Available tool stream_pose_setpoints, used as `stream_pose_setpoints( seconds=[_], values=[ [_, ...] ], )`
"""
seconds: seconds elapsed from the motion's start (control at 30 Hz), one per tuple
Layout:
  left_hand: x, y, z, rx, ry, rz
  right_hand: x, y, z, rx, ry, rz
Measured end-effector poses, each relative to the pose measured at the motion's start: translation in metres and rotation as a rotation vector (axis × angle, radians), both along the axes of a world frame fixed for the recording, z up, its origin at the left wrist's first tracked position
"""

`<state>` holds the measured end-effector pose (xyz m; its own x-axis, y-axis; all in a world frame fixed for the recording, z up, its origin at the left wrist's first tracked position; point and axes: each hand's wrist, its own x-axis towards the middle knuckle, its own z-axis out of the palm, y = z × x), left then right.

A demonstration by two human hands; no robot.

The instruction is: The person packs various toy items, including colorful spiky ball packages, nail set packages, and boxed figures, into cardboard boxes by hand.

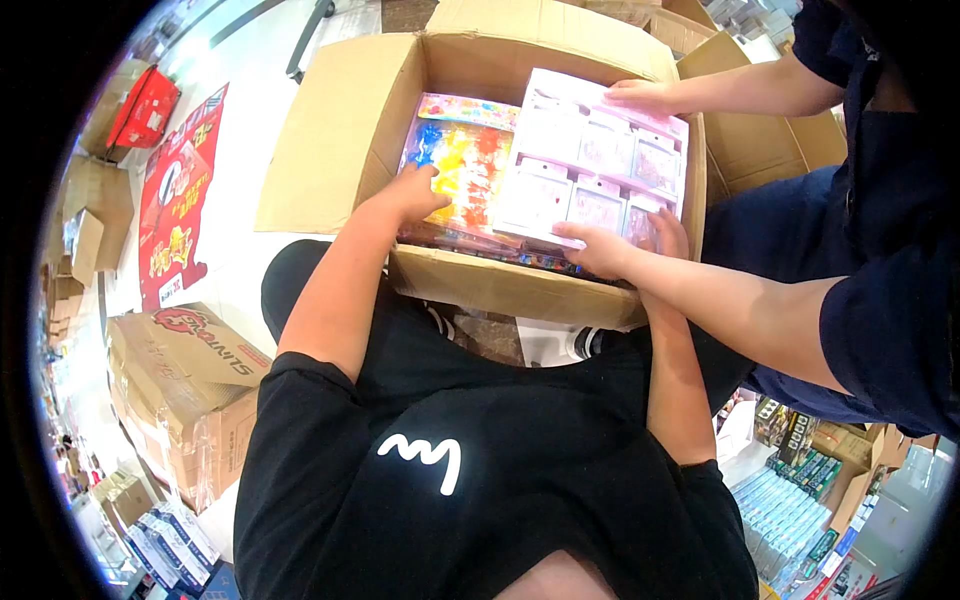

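A large cardboard box (520,285) stands open in front of me, its flaps folded out. Inside on the left lies a clear package (465,165) with blue, yellow and red items. My left hand (418,193) is at that package's left side, fingers apart. On the right, a white and pink tray (540,150) of small packs sits tilted at the top of the box. My right hand (670,235) touches its lower right corner with fingers spread, its palm partly hidden by a co-worker's forearm. Both of the co-worker's hands (600,250) are on the tray.
A co-worker in dark clothes (900,200) stands at the right. Taped cartons (190,400) are at the left, below a red poster (180,200) and a red basket (145,108). More open cartons (765,150) stand behind, and stacked boxed goods (785,510) are at the lower right.
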<state>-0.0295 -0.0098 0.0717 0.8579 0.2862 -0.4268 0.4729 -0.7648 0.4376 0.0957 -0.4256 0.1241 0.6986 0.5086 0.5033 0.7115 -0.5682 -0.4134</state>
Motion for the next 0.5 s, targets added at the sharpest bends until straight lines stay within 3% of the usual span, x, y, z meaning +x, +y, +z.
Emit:
stream_pose_setpoints(
  seconds=[0.23,0.33,0.5],
  values=[
    [-0.001,-0.005,0.014,-0.014,0.014,0.051,-0.009,0.016,0.024,0.083,-0.081,-0.266],
    [0.0,-0.004,0.013,-0.019,0.04,0.004,-0.005,0.013,0.019,0.295,0.192,-0.142],
    [0.001,0.005,-0.003,0.023,0.076,-0.121,0.008,0.001,-0.012,0.201,0.265,-0.066]
  ],
)
